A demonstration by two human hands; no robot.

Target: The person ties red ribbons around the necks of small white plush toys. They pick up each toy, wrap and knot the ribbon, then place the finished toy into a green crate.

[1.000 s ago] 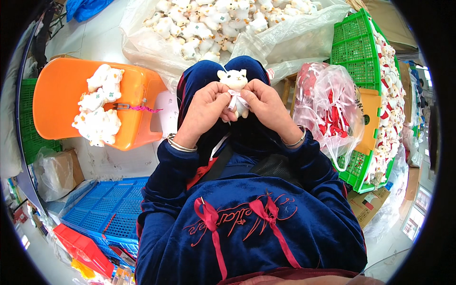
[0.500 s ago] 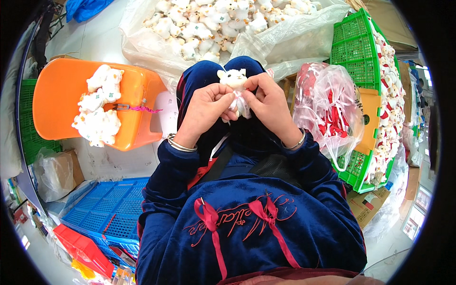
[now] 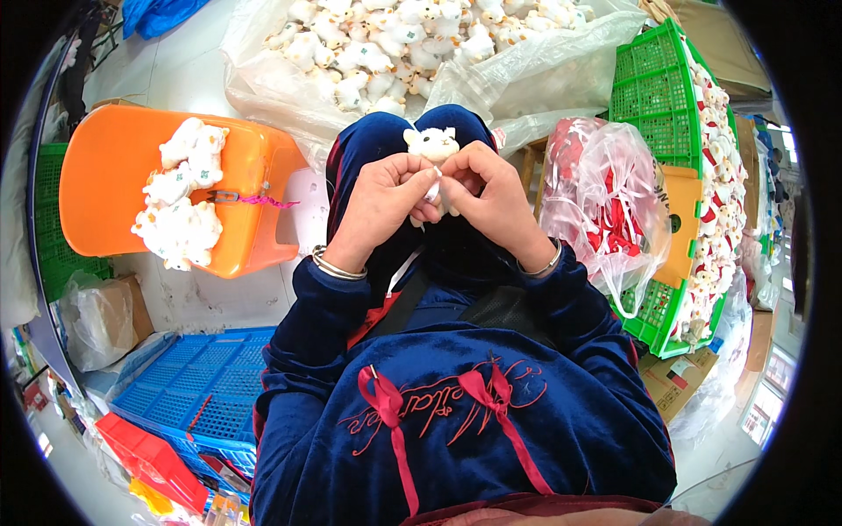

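Note:
A small white plush toy (image 3: 431,143) with dark eyes and rounded ears stands face up between my knees. Its middle is mostly covered by my fingers. At its neck my left hand (image 3: 386,200) pinches a pale ribbon (image 3: 434,178) between thumb and forefinger, the other fingers curled against the body. Opposite it, my right hand (image 3: 493,195) is closed in a pinch, thumb and forefinger at the same ribbon. The two thumb tips nearly meet, and what lies right between them is partly hidden.
On my left an orange stool (image 3: 96,184) bears several white plush toys (image 3: 180,228) and small snips (image 3: 225,197) with a pink cord. Ahead lies a big clear bag (image 3: 263,88) of plush toys. Red ribbons fill a plastic bag (image 3: 614,206) by a green crate (image 3: 649,79) on the right.
My right hand has shifted slightly left and its fingers have curled in closer to my left hand. Less of the ribbon and the toy's body shows now.

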